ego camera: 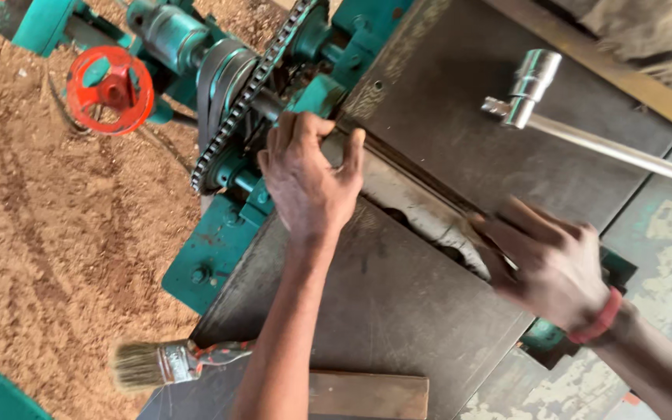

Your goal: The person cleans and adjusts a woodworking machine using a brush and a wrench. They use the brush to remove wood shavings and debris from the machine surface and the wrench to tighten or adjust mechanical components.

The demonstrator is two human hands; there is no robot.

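Note:
A green woodworking planer with dark steel tables fills the view. Between its two tables lies the grey cutter drum. My left hand is clamped over the drum's left end, next to the chain and sprocket. My right hand, with a red band at the wrist, presses its fingers on the drum's right end; it is blurred. Whether it holds a small tool I cannot tell.
A chrome socket wrench with a long handle lies on the far table. A paintbrush and a wooden block rest at the near table's edge. A red handwheel sits upper left. Sawdust covers the floor.

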